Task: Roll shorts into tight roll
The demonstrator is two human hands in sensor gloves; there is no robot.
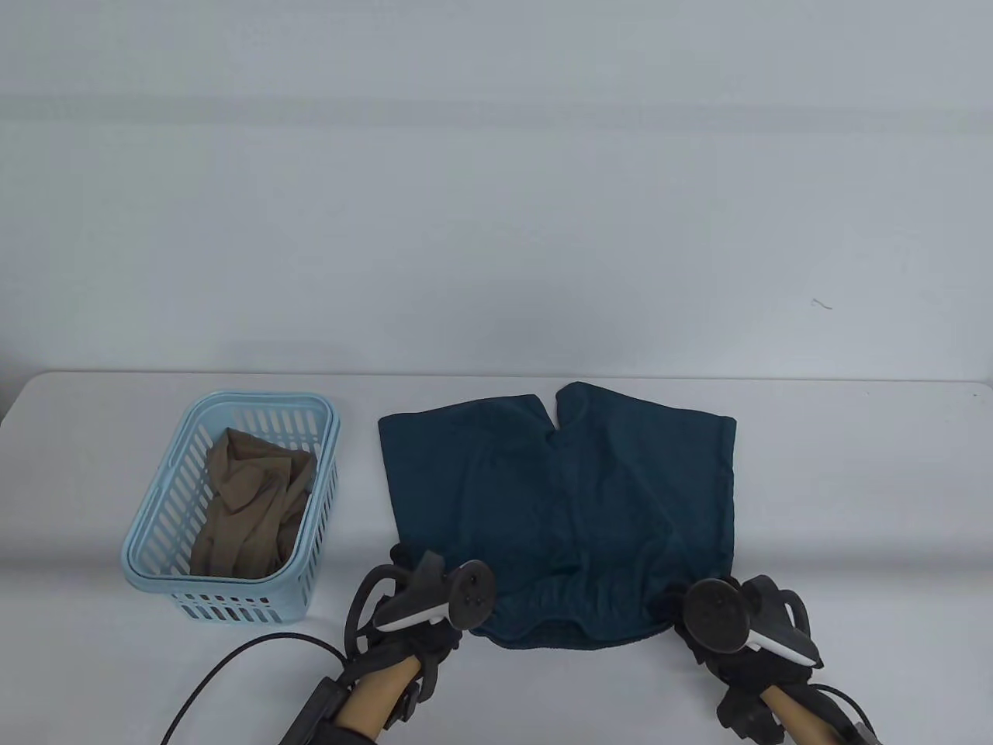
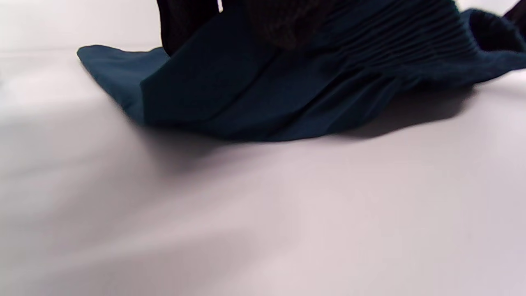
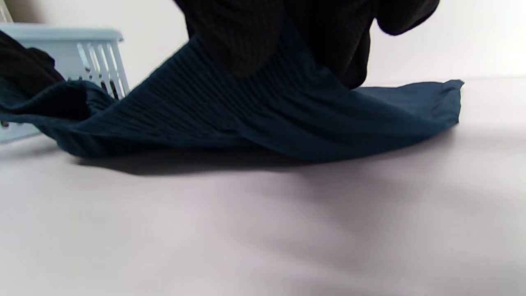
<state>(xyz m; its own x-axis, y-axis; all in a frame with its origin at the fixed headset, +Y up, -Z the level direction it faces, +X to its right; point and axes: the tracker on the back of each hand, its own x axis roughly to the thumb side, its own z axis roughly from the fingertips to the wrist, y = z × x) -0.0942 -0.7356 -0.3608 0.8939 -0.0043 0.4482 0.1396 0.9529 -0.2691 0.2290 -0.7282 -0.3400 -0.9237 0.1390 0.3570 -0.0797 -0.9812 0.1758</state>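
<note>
Pinching the dark teal shorts (image 1: 566,504) at the waistband corners: left hand (image 1: 419,613) and right hand (image 1: 737,621), each grip closed on fabric. Shorts spread flat on the surface (image 1: 853,504) beyond both grips. Blue basket (image 1: 155,543) left of the left grip.

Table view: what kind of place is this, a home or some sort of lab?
Probably a lab-style recording setup: a bare white table against a blank wall, tracker-fitted gloved hands gripping shorts, and a basket of clothes.

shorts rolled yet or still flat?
Spread flat, unrolled: the shorts lie open on the table, only the waistband lifted where the left hand and right hand grip it.
</note>
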